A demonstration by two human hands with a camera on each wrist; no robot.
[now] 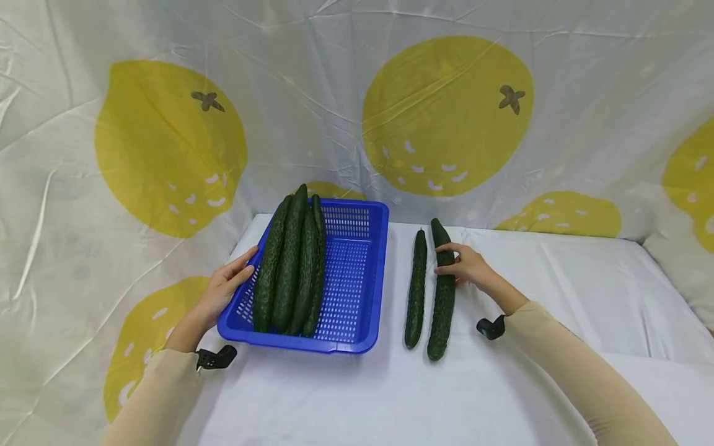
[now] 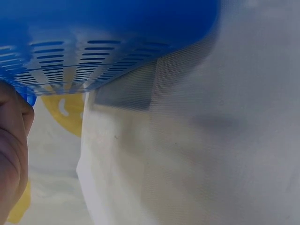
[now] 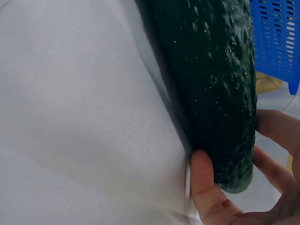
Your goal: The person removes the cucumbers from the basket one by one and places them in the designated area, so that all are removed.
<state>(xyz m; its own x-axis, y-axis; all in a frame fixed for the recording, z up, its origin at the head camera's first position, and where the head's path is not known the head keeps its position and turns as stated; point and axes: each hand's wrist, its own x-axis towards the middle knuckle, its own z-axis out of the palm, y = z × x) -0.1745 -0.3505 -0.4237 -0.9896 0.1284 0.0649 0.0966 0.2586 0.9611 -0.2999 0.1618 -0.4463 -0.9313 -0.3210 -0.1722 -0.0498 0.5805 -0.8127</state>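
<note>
My right hand [image 1: 468,266] grips a long dark green cucumber [image 1: 442,316] on the white cloth, thumb on one side and fingers on the other. In the right wrist view, the bumpy cucumber [image 3: 211,84] lies between the thumb and fingers [image 3: 276,129], which are near its end. Just left of it lies a thinner cucumber [image 1: 415,291], untouched. At the left, my left hand [image 1: 220,288] holds the side rim of a blue plastic basket [image 1: 357,344]. Several cucumbers [image 1: 287,266] lie side by side in the basket's left half, their far ends leaning over the back rim.
A white cloth [image 1: 312,396] covers the table. Behind and to the left hangs a pale curtain [image 1: 312,80] printed with big yellow lemons, close to the basket's back edge. Black wrist cameras [image 1: 217,358] sit on both forearms.
</note>
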